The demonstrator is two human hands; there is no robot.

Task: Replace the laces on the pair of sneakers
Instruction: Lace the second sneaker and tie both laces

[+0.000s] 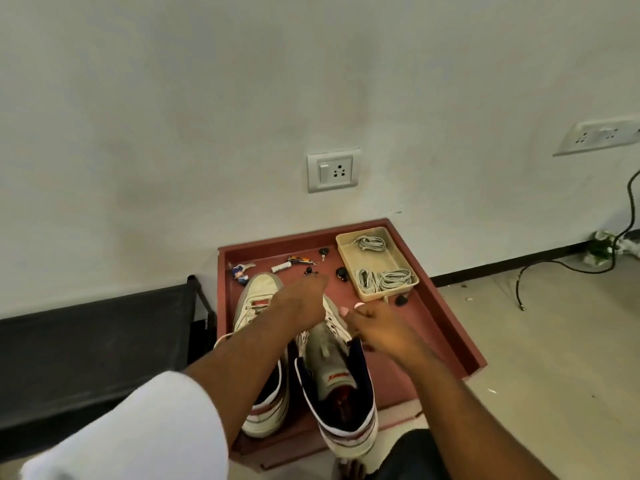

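The left hand [300, 301] reaches forward over the 2 sneakers with its fingers bunched toward a point at 12 o'clock; motion blur hides whether they pinch anything, so I cannot tell its grip. The right hand [375, 329] sits just to its right, fingers curled inward above the eyelet row of the right sneaker [337, 382]; a lace may be between the fingertips, but that is too blurred to tell. The right sneaker stands heel toward the camera, its navy collar and red insole open to view, tongue up. The left sneaker [256, 299] lies beside it, touching it or nearly so, toe toward 12 o'clock, partly covered by the left forearm, which wears a white sleeve [138, 431]. A loose white lace [221, 338] curls out at 9 o'clock from the left sneaker. Both sneakers rest in a red-brown tray [446, 327] set on the floor against the wall. At 1 o'clock from the hands, a beige basket [346, 258] inside the tray holds 3 bundles of pale laces [386, 280]. At 12 o'clock, small items lie on the tray floor: keys with a blue fob [239, 271], a white tube [281, 267] and several black knobs [342, 273]. A wall socket [333, 170] sits above the tray, and a black cable [620, 244] trails at 3 o'clock.
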